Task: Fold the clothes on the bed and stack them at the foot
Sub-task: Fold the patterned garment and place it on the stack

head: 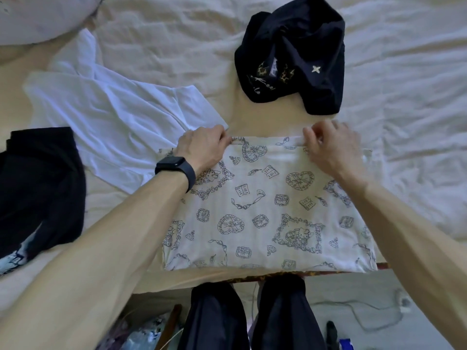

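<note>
Pinching the printed garment (267, 210) at its far hem with our left hand (202, 146) and right hand (333, 145); it lies flat at the bed (417, 137) edge nearest us. Uneven pull, we think, skews the fold.

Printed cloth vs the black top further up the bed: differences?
The printed cloth is white with dark drawings; the black top is dark with small pale marks. The printed cloth lies flat, a neat rectangle; the black top sits in a crumpled heap. The left hand and right hand hold the printed cloth's far edge; the black top is untouched. Both lie on the bed.
</note>
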A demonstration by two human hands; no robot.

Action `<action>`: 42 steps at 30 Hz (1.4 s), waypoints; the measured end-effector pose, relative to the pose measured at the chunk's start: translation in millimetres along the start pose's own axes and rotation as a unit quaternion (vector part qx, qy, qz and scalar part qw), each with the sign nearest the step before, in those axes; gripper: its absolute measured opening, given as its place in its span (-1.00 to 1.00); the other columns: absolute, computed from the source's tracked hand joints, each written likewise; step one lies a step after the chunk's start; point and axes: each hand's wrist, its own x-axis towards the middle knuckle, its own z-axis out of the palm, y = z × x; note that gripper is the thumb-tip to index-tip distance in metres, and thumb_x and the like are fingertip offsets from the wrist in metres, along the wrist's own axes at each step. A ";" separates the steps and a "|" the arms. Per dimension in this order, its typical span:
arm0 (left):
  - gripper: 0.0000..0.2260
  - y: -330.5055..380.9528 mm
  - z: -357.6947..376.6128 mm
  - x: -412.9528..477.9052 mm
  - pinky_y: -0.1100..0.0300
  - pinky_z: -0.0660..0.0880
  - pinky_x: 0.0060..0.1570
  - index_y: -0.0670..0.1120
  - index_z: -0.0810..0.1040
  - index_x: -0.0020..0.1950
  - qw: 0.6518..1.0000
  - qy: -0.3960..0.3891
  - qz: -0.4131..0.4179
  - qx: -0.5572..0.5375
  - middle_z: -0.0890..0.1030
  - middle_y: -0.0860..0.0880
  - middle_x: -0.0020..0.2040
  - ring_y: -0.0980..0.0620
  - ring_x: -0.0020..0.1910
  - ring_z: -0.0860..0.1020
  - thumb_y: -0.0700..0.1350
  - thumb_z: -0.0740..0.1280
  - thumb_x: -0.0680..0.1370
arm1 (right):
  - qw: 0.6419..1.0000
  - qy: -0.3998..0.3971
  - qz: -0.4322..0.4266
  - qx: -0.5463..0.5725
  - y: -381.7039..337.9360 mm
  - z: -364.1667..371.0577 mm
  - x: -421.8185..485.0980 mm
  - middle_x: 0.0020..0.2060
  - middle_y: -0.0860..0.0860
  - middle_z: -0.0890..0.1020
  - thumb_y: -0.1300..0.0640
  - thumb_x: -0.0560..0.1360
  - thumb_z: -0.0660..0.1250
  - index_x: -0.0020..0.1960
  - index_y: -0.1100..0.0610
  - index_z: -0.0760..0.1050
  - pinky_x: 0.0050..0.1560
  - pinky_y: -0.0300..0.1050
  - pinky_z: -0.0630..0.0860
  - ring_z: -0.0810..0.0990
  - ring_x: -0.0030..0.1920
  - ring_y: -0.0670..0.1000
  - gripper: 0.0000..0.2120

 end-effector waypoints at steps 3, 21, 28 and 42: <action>-0.70 -2.4 4.2 -14.9 -0.04 0.39 -0.04 -0.05 0.51 0.06 0.993 0.100 0.054 0.018 0.62 -0.09 -0.07 -0.21 -0.03 0.56 0.13 0.13 0.67 | 0.996 0.084 -0.028 0.016 -10.2 8.1 -23.1 0.19 0.10 0.59 -0.13 0.66 0.20 0.27 0.11 0.54 0.20 0.09 0.31 0.48 0.22 0.19 -0.63; -0.75 -40.2 -2.0 -30.4 -0.02 0.31 0.02 -0.08 0.62 -0.02 0.978 0.197 0.052 0.040 0.59 -0.09 0.02 -0.17 0.06 0.50 0.09 0.31 0.62 | 0.994 0.108 0.027 -0.012 54.2 1.0 -21.0 0.11 0.13 0.60 -0.07 0.65 0.16 0.11 0.10 0.56 0.29 0.14 0.22 0.44 0.20 0.21 -0.70; -0.65 -28.2 15.1 -57.6 -0.02 0.31 0.29 -0.08 0.52 0.34 0.950 0.298 -0.085 -0.033 0.47 -0.13 0.38 -0.16 0.34 0.43 0.02 0.28 0.60 | 0.969 0.164 0.165 0.087 22.2 12.1 -43.8 0.38 0.00 0.47 -0.09 0.61 0.20 0.35 0.02 0.48 0.45 0.09 0.14 0.31 0.45 0.09 -0.63; -0.67 -66.6 25.5 -124.5 0.06 0.35 0.21 -0.08 0.56 0.10 0.878 0.235 -0.339 -0.242 0.51 -0.15 0.17 -0.19 0.25 0.43 0.16 0.38 0.54 | 0.980 0.061 0.177 0.059 21.8 45.6 -125.9 0.64 0.12 -0.03 -0.23 0.59 0.07 0.64 0.00 -0.05 0.56 0.33 -0.08 -0.05 0.63 0.14 -0.28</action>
